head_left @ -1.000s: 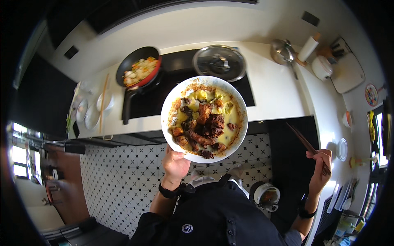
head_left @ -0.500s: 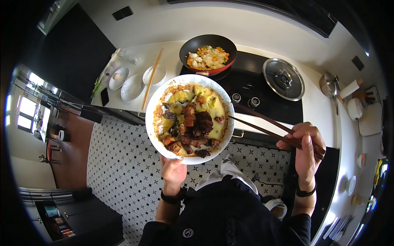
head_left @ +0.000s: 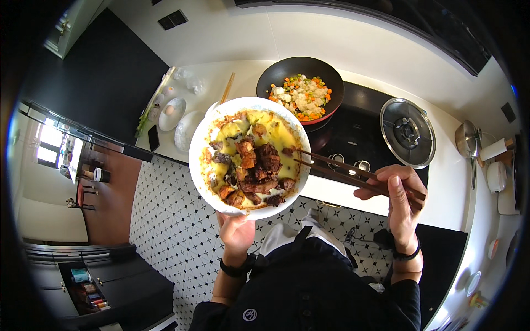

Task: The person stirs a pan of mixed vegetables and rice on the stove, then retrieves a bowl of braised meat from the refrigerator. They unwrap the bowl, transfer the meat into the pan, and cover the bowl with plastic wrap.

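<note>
In front of the white surface [head_left: 450, 193], the left grip [head_left: 236, 234] clasps the bowl [head_left: 196, 160] below, presumably leaving its top clear. The right grip [head_left: 402, 207] pinches chopsticks [head_left: 353, 170] far back, likely for reaching the meat [head_left: 269, 160].

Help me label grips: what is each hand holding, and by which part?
The left hand holds the white bowl by its near edge; the right hand, brown chopsticks by their rear ends.
</note>
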Motion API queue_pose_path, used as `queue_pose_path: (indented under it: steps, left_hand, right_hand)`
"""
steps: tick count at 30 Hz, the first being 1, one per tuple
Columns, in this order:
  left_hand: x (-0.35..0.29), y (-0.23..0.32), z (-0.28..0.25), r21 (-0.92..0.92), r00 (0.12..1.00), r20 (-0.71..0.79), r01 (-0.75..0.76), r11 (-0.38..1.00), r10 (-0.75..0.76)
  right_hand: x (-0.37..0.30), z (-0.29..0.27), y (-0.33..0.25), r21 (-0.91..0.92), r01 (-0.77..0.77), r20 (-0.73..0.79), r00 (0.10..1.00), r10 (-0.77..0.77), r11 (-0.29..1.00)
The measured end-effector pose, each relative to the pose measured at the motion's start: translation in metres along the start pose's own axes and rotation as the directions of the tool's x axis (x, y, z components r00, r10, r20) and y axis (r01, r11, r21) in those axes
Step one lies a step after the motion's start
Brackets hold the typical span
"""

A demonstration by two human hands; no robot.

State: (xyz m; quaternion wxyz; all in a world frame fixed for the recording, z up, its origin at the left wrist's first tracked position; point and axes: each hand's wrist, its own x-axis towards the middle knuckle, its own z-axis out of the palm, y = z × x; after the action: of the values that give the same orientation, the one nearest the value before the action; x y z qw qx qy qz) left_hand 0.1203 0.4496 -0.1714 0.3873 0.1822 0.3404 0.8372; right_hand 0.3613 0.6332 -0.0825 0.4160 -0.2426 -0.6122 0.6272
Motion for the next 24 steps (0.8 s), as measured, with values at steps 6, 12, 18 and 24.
queue_pose_path:
  steps: [6,12,18,24]
  left_hand:
    - [-0.030,0.004,-0.005,-0.005,1.000,-0.014,0.018,1.000,-0.018]
    - [-0.005,0.013,-0.031,-0.052,0.993,0.065,0.105,0.993,-0.101]
    - [0.046,0.015,-0.056,0.040,0.968,0.134,0.211,0.977,-0.214]
    - [0.059,0.015,-0.063,0.063,0.968,0.054,0.241,0.968,-0.245]
  right_hand:
    - [-0.048,0.027,0.004,-0.101,0.123,0.004,0.992,-0.123,0.987]
    - [-0.058,0.071,0.019,-0.047,0.089,-0.180,0.979,-0.096,0.995]
    - [-0.030,0.099,0.047,-0.091,0.068,-0.313,0.945,-0.093,0.994]
    - [-0.020,0.114,0.072,-0.061,0.091,-0.396,0.912,-0.108,0.994]
